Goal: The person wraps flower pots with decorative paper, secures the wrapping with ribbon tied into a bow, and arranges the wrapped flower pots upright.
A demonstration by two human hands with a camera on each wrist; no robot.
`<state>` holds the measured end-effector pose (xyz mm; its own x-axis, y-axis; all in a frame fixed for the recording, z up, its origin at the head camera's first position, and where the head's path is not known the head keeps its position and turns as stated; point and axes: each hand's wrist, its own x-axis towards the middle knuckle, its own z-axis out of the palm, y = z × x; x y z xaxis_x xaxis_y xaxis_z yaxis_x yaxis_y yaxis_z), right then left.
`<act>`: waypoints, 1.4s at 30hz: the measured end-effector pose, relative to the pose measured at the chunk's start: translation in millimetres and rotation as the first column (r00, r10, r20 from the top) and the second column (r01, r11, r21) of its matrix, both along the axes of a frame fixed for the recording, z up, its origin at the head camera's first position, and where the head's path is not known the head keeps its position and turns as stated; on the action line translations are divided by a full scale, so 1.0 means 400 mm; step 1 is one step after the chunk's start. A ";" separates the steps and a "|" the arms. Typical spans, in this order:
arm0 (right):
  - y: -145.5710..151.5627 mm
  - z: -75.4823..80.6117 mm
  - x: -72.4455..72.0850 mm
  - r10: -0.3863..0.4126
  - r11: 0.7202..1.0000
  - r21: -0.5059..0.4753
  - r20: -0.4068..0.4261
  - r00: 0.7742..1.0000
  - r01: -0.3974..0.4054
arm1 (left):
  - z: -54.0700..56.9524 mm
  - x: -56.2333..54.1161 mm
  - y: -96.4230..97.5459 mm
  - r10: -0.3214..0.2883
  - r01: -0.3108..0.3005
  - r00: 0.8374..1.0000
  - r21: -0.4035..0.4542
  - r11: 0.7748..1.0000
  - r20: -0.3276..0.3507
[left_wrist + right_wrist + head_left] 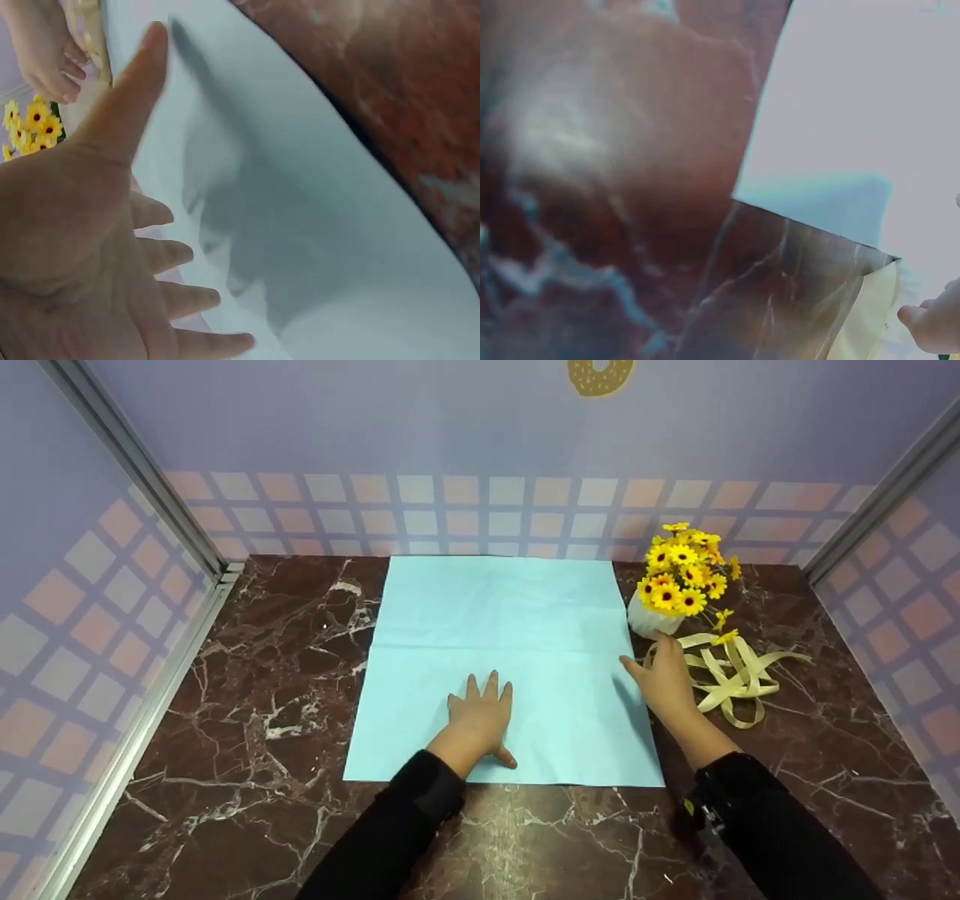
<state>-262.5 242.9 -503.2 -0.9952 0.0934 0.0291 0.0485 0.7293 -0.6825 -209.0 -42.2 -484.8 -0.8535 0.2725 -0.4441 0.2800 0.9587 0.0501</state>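
Note:
A light blue sheet of paper [495, 607] lies flat with a crease across its middle. My left hand [480, 720] is over its lower half, fingers spread; in the left wrist view the palm and fingers [184, 300] hover above the paper, casting a shadow. Off the sheet's right edge, my right hand [666, 679] reaches forward, thumb apart from the fingers, fingertips right by the base of a white vase [649, 615]. Yellow artificial flowers [682, 570] fill the vase. Just right of that hand lies a loose pale yellow ribbon [742, 682]. Only part of the right hand [936, 319] shows in the right wrist view.
The table [247, 720] has a dark red-brown marbled top. A tiled-pattern wall [480, 506] stands behind it, with side panels left and right. A pale metal rail [150, 727] runs along the left edge.

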 end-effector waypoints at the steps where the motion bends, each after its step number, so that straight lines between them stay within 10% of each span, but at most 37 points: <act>1: 0.005 0.000 -0.003 -0.019 1.000 -0.021 0.004 1.000 0.019 | -0.003 0.000 0.004 0.005 -0.005 1.000 -0.007 1.000 0.008; 20: 0.100 0.005 -0.113 -0.177 0.941 -0.292 0.006 0.984 0.171 | 0.009 0.013 0.023 0.035 -0.035 0.999 0.001 0.999 0.033; 28: 0.098 0.011 -0.130 -0.123 0.864 -0.494 -0.020 0.992 0.097 | -0.002 0.022 0.017 0.040 -0.039 0.999 -0.027 0.999 0.034; 38: 0.111 0.027 -0.160 -0.113 0.922 -0.378 -0.050 0.992 0.086 | -0.006 0.021 0.026 0.034 -0.031 0.998 -0.051 0.998 0.050; 42: 0.106 0.035 -0.178 -0.128 0.877 -0.472 -0.042 0.991 0.093 | -0.007 0.020 0.025 0.026 -0.024 0.999 -0.056 0.998 0.038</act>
